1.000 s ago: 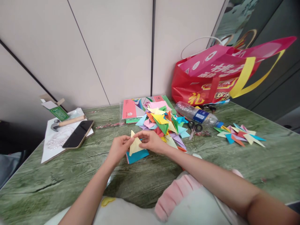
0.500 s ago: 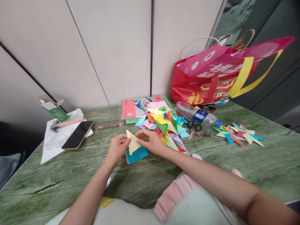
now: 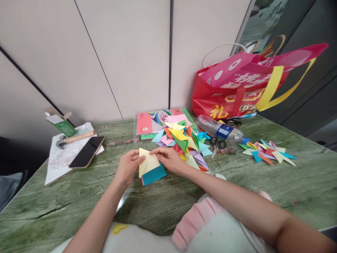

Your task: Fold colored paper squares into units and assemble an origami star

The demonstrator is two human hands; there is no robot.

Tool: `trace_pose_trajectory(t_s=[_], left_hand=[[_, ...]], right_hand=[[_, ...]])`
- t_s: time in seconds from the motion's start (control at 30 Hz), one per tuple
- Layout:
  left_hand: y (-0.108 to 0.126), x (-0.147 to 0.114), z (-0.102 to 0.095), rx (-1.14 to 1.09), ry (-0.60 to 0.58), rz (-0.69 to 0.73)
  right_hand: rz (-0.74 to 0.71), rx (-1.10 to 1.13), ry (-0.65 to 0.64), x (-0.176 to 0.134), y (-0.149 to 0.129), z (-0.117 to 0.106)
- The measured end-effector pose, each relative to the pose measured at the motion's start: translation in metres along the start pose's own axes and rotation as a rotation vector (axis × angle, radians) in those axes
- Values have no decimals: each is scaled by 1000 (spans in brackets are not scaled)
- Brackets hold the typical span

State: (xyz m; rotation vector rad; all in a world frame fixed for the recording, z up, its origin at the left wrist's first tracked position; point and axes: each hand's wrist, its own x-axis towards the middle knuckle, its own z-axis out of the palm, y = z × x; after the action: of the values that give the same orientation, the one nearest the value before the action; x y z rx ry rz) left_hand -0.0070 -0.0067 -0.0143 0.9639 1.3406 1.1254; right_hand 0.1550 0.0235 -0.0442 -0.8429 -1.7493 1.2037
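A pale yellow sheet of origami paper (image 3: pixel 149 161) is held up between my hands, and a crease or fold shows along its left side. My left hand (image 3: pixel 129 166) pinches that left edge between thumb and fingers. At the upper right edge, my right hand (image 3: pixel 168 159) has its thumb and fingertips closed on the paper. Just below it lies a blue paper (image 3: pixel 154 174), partly covered, with a pink edge peeking out at its left. Beside my right hand is a heap of folded colored paper pieces (image 3: pixel 181 135).
Behind the heap lie paper packs (image 3: pixel 144 123). Black scissors (image 3: pixel 218 144), a plastic bottle (image 3: pixel 223 130) and a folded paper cluster (image 3: pixel 268 151) are on the right, before a red bag (image 3: pixel 214 95). At left are a phone (image 3: pixel 86 151), a hammer (image 3: pixel 76 137) and a small box (image 3: pixel 64 126).
The yellow paper has gone from a pointed, triangular shape to a wider, opened-out one. My right hand has shifted to its upper right edge; my left has moved slightly left.
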Motion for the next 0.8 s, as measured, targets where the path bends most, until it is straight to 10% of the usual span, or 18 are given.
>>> trace_pose_trajectory(t_s=[0.8], left_hand=[[0, -2, 3, -147, -161, -141]], right_hand=[[-156, -138, 39, -4, -7, 1]])
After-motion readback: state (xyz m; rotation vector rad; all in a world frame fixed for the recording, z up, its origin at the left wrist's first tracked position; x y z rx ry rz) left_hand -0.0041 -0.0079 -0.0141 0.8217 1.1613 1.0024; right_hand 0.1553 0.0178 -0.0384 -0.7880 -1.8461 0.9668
